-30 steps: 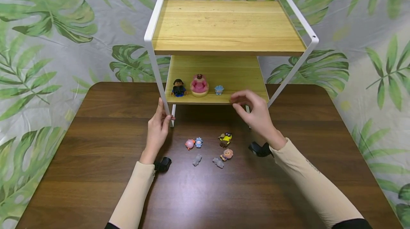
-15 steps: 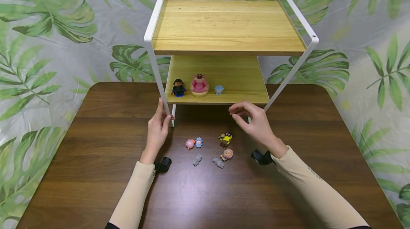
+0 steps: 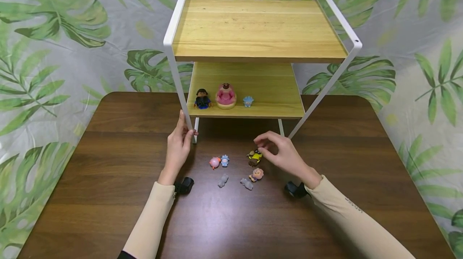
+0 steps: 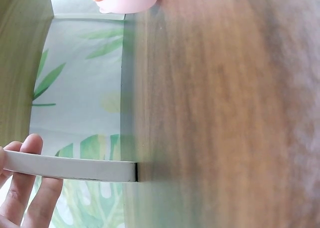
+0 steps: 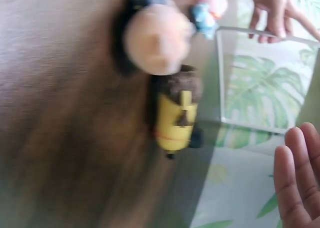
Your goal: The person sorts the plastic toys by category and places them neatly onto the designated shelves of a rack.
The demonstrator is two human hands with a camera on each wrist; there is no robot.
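Note:
My left hand (image 3: 177, 148) grips the front left leg (image 4: 75, 168) of a white-framed wooden shelf, its fingers curled round the bar. In the head view my right hand (image 3: 283, 155) hovers at a yellow and brown toy figure (image 3: 256, 157), fingers bent and nothing between them. The right wrist view shows that figure (image 5: 175, 120) lying on the table, apart from the fingers. Nearer me lie a lion-like figure (image 3: 257, 174) and two grey figures, one (image 3: 247, 183) beside it and another (image 3: 222, 180) to the left. A pink round toy (image 3: 214, 163) touches a small blue figure (image 3: 225, 160).
The lower shelf board (image 3: 275, 108) bears a dark-haired figure (image 3: 202, 99), a pink bear in a seat (image 3: 226, 96) and a small blue figure (image 3: 248, 101). Above it spans the top board (image 3: 258, 29). The shelf stands on a brown table (image 3: 108, 162) before a leaf-print cloth (image 3: 54, 17).
My right hand has drawn back from the lower board's front edge and come down toward the yellow figure. The left hand keeps its hold on the leg.

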